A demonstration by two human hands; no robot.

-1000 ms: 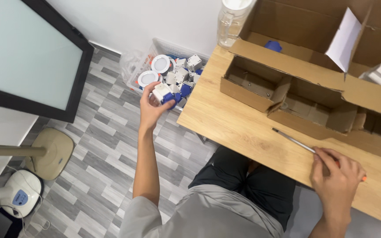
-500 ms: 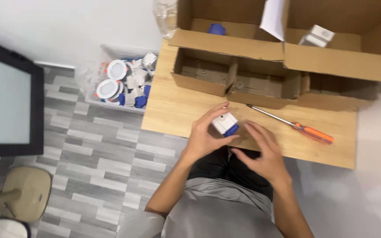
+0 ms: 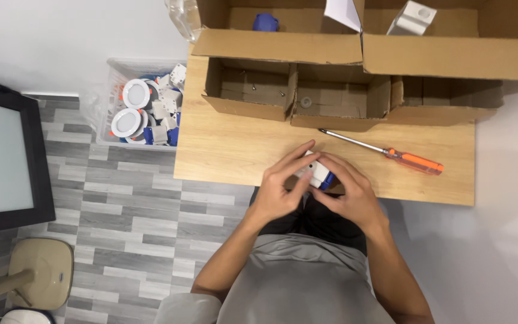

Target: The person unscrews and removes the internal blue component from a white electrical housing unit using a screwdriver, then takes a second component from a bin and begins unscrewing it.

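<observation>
Head view: a seated person works at the near edge of a wooden table (image 3: 223, 150), both hands closed around a small white block with a blue end, the part (image 3: 315, 172), held just above the edge, roughly midway along it. The left hand (image 3: 280, 186) curls its fingers over the top and left side of the part, thumb tucked beneath; the right hand (image 3: 349, 192) wraps the other side, fingertips meeting the left's on the white face, so both hands grip it and little of it shows. A screwdriver (image 3: 391, 155) with an orange handle lies free on the table, just right of the hands, its tip pointing toward the far edge. Along that far edge sit shallow cardboard trays (image 3: 298, 96); a few screws lie in the left one, a small ring in the middle one. Behind them stand larger boxes (image 3: 451, 48) with a blue piece and a white block inside. Off the table's left edge, on the floor, a clear bin (image 3: 145, 108) holds round white fittings and more white-and-blue parts. Handling the part well here looks a matter of keeping it low over the table, so anything that drops lands on wood, and of steadying it with one hand while the other works its blue end.
</observation>
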